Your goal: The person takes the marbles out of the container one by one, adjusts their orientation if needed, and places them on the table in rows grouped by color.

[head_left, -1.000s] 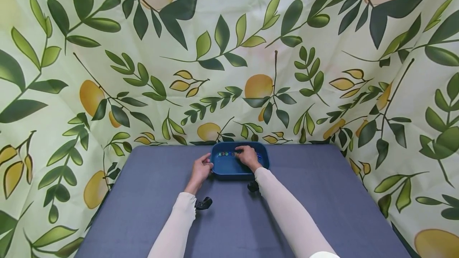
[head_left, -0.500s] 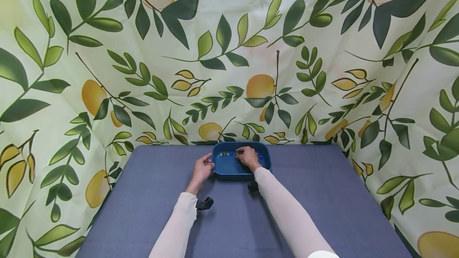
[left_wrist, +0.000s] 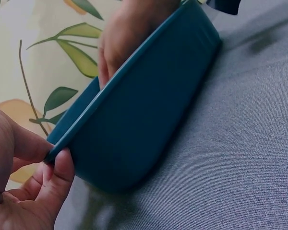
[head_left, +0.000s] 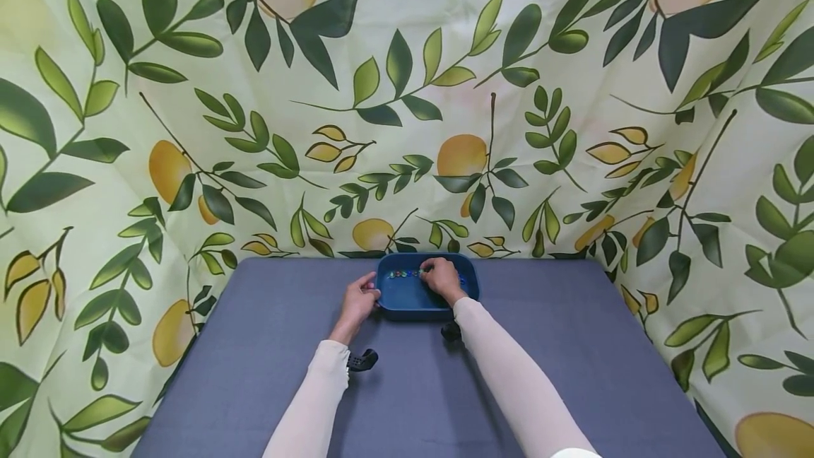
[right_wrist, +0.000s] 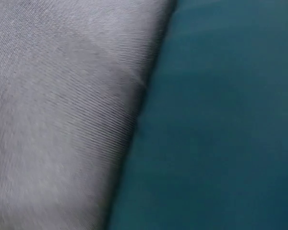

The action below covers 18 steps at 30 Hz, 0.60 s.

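Observation:
A blue rectangular plastic tub point(head_left: 413, 315) stands near the back edge of the table. Inside, along its far side, lies a row of small shiny coloured marbles point(head_left: 399, 274). My left hand point(head_left: 358, 300) pinches the tub's rim at its left end between thumb and fingers, as the left wrist view shows up close. My right hand point(head_left: 443, 278) reaches down into the tub, fingers curled and tips together on a marble at the row's middle, hiding part of the row. In the right wrist view only the tub's outer wall point(right_wrist: 216, 120) and grey cloth appear.
Grey-blue cloth covers the table point(head_left: 267, 359). Close behind it hangs a curtain point(head_left: 343, 182) printed with lemons and leaves, which also runs down both sides. Black wrist devices point(head_left: 364, 360) sit at both wrists.
My right hand has shifted slightly within the tub, its fingers drawn closer together at the row of marbles. The left hand keeps its pinch on the rim.

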Available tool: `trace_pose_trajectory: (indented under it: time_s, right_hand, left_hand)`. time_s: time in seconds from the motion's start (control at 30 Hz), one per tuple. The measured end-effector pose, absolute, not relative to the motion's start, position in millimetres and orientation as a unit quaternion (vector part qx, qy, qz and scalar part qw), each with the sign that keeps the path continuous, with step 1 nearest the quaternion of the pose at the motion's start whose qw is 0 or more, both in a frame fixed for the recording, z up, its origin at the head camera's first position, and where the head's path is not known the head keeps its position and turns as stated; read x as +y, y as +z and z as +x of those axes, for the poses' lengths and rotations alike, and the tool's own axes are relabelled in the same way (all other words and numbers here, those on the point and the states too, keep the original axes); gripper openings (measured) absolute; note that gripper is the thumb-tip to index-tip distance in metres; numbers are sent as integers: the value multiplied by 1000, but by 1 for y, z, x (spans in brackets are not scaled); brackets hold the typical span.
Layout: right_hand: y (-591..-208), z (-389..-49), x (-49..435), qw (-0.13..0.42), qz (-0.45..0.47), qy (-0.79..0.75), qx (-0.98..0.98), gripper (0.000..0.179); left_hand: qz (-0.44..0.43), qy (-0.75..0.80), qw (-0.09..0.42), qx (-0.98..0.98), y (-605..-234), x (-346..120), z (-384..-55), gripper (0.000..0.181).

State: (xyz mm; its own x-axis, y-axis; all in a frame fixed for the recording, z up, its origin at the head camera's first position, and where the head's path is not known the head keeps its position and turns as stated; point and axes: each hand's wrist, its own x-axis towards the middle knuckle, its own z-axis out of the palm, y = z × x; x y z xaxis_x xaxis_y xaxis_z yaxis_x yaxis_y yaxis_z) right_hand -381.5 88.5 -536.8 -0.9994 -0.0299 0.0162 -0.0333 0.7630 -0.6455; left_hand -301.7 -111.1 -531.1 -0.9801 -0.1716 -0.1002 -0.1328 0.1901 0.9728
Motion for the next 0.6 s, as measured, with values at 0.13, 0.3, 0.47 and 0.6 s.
trace_pose_trajectory:
  time_s: [0.13, 0.3, 0.47, 0.6]
  right_hand:
    - [-530, -380, 92, 23, 31, 349, -937, 15]
    - [-522, -374, 96, 30, 44, 366, -929, 17]
    - [-517, -364, 101, 29, 57, 389, -919, 17]
    - [-513, -354, 104, 35, 73, 396, -915, 18]
  left_hand:
    - [98, -630, 11, -770, -531, -112, -302, 51]
    - [96, -631, 14, -770, -531, -114, -303, 52]
    - [92, -629, 15, -772, -531, -114, -302, 52]
    - [90, -629, 12, -772, -531, -113, -302, 51]
